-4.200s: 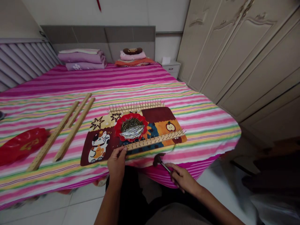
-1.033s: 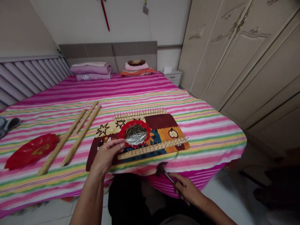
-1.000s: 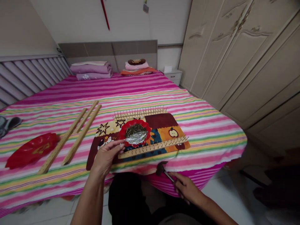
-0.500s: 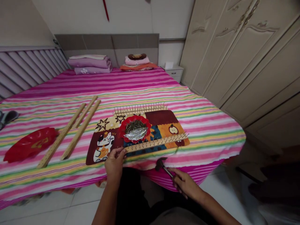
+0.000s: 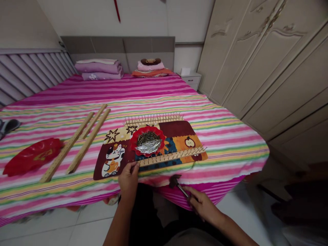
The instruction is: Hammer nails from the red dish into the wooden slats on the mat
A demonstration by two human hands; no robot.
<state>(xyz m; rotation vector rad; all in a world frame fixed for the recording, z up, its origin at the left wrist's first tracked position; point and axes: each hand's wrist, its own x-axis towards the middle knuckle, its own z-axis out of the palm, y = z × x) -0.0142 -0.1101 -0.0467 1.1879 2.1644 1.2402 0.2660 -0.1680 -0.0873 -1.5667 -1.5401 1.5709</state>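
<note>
My left hand (image 5: 128, 177) is closed in a pinch at the left end of a wooden strip (image 5: 166, 157). Between its fingertips is what looks like a nail, mostly hidden. A row of nails stands up along this strip, which lies across the near part of a patterned mat (image 5: 169, 128). My right hand (image 5: 202, 204) grips a hammer (image 5: 182, 190) by its handle, with the dark head low in front of the bed's edge, apart from the strip. Just beyond the strip sits a red scalloped bowl (image 5: 133, 147) heaped with dark and silvery nails (image 5: 148, 141).
Behind the bowl lies another nail-studded strip (image 5: 153, 119). Three wooden bars (image 5: 88, 143) rest on the striped bedspread at left, beside a red tray (image 5: 33, 156). Folded bedding (image 5: 99, 69) is stacked by the headboard, and a wardrobe (image 5: 246, 51) stands at right.
About a second ago my left hand was beside the bowl's near rim; it has moved down to the strip's left end. My right hand keeps the hammer in nearly the same place.
</note>
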